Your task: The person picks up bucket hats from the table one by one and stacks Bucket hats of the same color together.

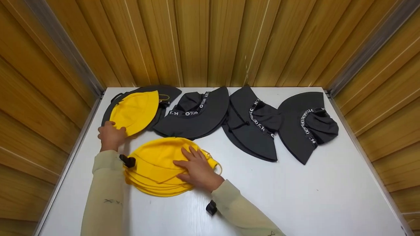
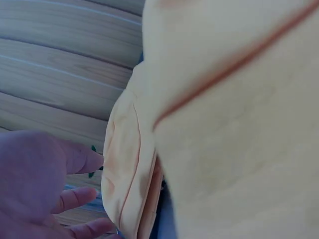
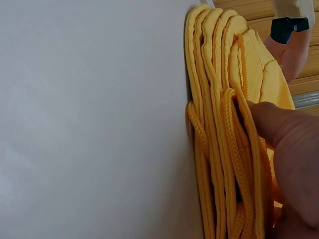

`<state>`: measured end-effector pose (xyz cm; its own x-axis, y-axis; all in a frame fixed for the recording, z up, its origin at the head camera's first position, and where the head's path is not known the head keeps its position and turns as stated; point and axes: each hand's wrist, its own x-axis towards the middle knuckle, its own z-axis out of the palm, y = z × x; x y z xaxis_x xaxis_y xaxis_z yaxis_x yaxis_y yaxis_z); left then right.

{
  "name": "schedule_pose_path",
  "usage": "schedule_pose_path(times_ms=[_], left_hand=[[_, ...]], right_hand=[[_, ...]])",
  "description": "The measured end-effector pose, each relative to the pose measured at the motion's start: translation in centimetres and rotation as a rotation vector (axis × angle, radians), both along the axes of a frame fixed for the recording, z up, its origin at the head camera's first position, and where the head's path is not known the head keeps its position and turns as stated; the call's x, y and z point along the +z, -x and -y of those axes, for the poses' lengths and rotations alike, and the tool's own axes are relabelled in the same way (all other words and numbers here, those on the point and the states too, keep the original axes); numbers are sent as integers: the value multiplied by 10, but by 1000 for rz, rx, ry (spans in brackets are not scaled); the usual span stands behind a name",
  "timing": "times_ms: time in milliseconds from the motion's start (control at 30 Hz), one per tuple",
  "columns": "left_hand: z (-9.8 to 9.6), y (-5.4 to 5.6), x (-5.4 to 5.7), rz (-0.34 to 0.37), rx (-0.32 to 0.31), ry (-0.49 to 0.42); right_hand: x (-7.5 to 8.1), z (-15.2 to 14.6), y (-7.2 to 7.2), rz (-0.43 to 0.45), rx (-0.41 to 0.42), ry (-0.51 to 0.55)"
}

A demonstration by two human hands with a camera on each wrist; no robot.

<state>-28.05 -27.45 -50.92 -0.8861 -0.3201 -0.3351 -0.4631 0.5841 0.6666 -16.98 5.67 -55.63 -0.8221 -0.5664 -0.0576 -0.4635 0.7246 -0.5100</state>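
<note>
A single folded yellow hat (image 1: 137, 109) lies over a dark hat (image 1: 169, 91) at the back left. My left hand (image 1: 112, 135) is at its lower left edge, fingers spread and thumb tip right at the fabric in the left wrist view. Nearer to me lies a stack of several folded yellow hats (image 1: 157, 164), with cords showing along the edge in the right wrist view. My right hand (image 1: 201, 172) rests on the stack's right part with fingers spread; its thumb (image 3: 271, 117) lies against the top hat.
Dark hats with white-lettered bands lie in a row along the back: one left of centre (image 1: 210, 114), one right of centre (image 1: 244, 137), one far right (image 1: 292, 124). Wood-patterned panels (image 1: 210, 42) border the white table (image 1: 311, 196) at the back and sides.
</note>
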Motion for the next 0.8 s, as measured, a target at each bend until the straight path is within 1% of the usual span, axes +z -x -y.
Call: schedule_pose_path(times_ms=[67, 167, 267, 333, 400, 467, 533, 633, 733, 800], left_hand=[[7, 4, -3, 57, 29, -37], [12, 8, -6, 101, 74, -90], [15, 12, -9, 86, 124, -152], [17, 12, -8, 75, 154, -202], [19, 12, -8, 68, 174, -252], [20, 13, -7, 72, 193, -321], [20, 14, -6, 84, 193, -388], [17, 15, -4, 93, 171, -537], [12, 15, -2, 98, 118, -636], [8, 14, -1, 88, 94, -678]], right_hand=[[0, 1, 0, 7, 2, -7], [0, 2, 0, 22, -5, -7], [-1, 1, 0, 43, -10, -13], [-1, 0, 1, 57, -11, -16], [-1, 0, 1, 69, -9, -16], [-1, 0, 1, 75, -9, -13], [-1, 0, 1, 75, -9, -10], [-1, 1, 1, 67, -12, -16], [-1, 1, 1, 63, -16, -23], [-1, 2, 1, 59, -17, -20]])
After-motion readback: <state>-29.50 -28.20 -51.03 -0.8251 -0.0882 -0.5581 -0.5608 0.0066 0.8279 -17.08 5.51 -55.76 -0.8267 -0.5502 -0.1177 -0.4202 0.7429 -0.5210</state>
